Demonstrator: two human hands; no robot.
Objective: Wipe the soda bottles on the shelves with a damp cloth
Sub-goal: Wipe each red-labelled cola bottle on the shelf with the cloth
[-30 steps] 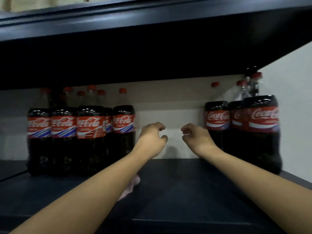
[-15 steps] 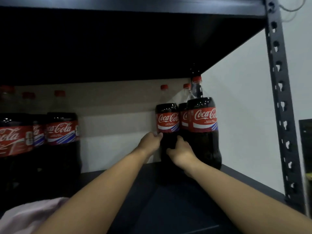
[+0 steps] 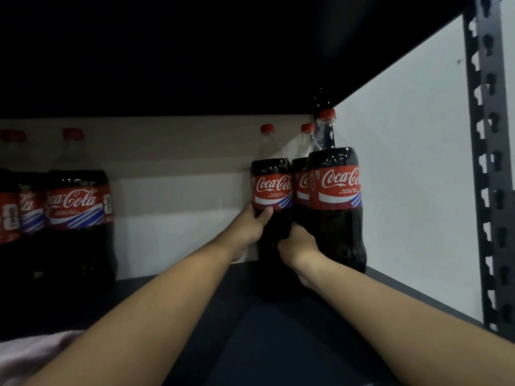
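Observation:
Three cola bottles with red labels and red caps stand at the right end of the dark shelf [image 3: 278,344]. Both my hands hold the leftmost of them, a cola bottle [image 3: 272,188]. My left hand [image 3: 250,224] grips its left side just under the label, thumb across the front. My right hand [image 3: 299,245] grips its lower right side, between it and the nearest bottle [image 3: 335,207]. A third bottle [image 3: 301,176] stands behind those two. A pale pink cloth [image 3: 30,355] lies on the shelf at the lower left, apart from both hands.
More cola bottles [image 3: 78,218] stand in a group at the left of the shelf. The underside of the upper shelf hangs dark overhead. A perforated metal upright [image 3: 490,162] and a white wall [image 3: 412,176] close the right side.
My hands reached from mid-shelf to the right-hand group and closed round the leftmost bottle. The view swung right and drew nearer.

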